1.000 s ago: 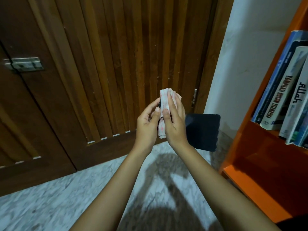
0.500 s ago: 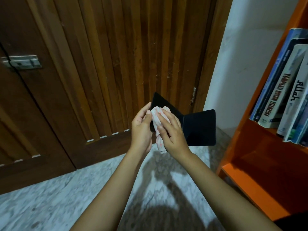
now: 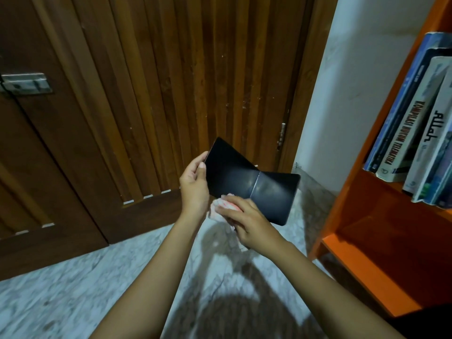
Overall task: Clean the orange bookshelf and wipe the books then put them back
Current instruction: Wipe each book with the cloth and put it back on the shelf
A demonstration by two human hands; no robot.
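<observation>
So the left hand (image 3: 194, 185) has the black book (image 3: 244, 177) by the outer edge of its left cover, thumb on the inside face and fingers wrapped round the back. The book's spread open and held up in the air over the floor (image 3: 73, 289), inside facing the camera, crease running down the middle. The right hand (image 3: 249, 223) is curled over a bunched-up white cloth with pinkish marks (image 3: 221, 207), pressing it against the book's bottom edge just left of the crease. Off to the right is the orange bookshelf (image 3: 367, 272), well apart from the hands; a row of books (image 3: 411, 123) stands tilted at the left end of its upper shelf, close against the side panel, and the board below them looks bare as far as it's in view. Behind the hands there's a slatted wooden door (image 3: 146, 81) with a metal latch (image 3: 25, 83) near its left edge, plus a strip of white wall (image 3: 354, 69) between door and bookshelf.
</observation>
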